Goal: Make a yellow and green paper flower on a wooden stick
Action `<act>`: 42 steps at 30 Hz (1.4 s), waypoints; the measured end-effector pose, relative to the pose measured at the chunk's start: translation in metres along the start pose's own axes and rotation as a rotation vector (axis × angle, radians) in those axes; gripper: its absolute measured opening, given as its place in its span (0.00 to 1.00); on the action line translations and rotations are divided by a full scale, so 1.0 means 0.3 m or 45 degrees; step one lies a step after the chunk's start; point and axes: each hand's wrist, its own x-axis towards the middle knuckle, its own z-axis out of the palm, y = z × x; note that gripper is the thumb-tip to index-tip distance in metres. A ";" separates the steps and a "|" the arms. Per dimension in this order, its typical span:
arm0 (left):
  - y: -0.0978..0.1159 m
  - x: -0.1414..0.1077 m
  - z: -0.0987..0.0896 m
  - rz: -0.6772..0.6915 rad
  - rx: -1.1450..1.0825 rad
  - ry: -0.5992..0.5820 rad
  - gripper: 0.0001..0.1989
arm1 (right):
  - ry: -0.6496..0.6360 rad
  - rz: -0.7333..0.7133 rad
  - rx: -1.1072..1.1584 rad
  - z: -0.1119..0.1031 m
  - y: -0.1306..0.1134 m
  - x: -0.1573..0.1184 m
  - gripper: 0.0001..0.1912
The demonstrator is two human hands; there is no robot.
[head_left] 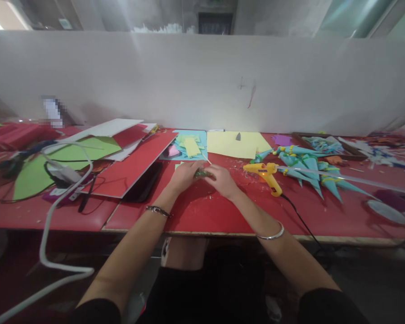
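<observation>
My left hand (pixel 183 176) and my right hand (pixel 223 181) meet over the red table, fingers curled and closed. Between their fingertips is a small dark green piece (pixel 200 173), mostly covered, so its kind does not show. A thin white stick (pixel 206 157) slants up beside my right fingers; I cannot tell whether they hold it. Just beyond lie pale yellow and green paper strips (pixel 191 146) on a blue sheet (pixel 180 134). To the right of my right hand rests a yellow hot glue gun (pixel 263 173) with a clear glue stick in its back.
Blue paper cones (pixel 307 166) with yellow trim lie at the right, before a brown tray (pixel 353 155) of small pieces. A yellow sheet (pixel 231 144) lies at the back. Red boards (pixel 135 164), green paper (pixel 50 173) and a white cable (pixel 49 220) crowd the left.
</observation>
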 end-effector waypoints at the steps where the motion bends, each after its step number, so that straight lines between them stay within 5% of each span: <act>1: 0.000 0.001 0.002 0.000 -0.007 0.002 0.20 | -0.016 0.016 -0.046 -0.001 -0.001 0.000 0.09; 7: 0.012 0.005 -0.002 -0.012 -0.018 -0.010 0.19 | 0.059 0.074 -0.030 -0.005 -0.026 0.001 0.06; 16: -0.012 -0.004 -0.027 -0.257 0.078 -0.040 0.20 | 0.475 0.405 1.117 0.000 -0.015 0.019 0.14; 21: -0.024 -0.017 -0.023 -0.428 0.251 -0.027 0.26 | 0.421 0.482 1.358 -0.003 -0.024 0.020 0.08; 25: -0.028 -0.019 -0.015 -0.389 0.218 -0.007 0.27 | 0.395 0.605 1.482 -0.008 -0.032 0.018 0.04; 34: -0.017 -0.015 -0.002 -0.220 0.044 0.105 0.27 | 0.383 0.572 1.440 0.000 -0.020 0.019 0.05; 38: 0.014 -0.003 -0.027 -0.226 -0.094 0.223 0.26 | 0.453 0.482 1.188 -0.002 -0.024 0.019 0.15; 42: 0.132 0.047 -0.068 -0.336 -0.820 0.317 0.27 | 0.580 0.128 0.747 -0.013 -0.085 0.030 0.19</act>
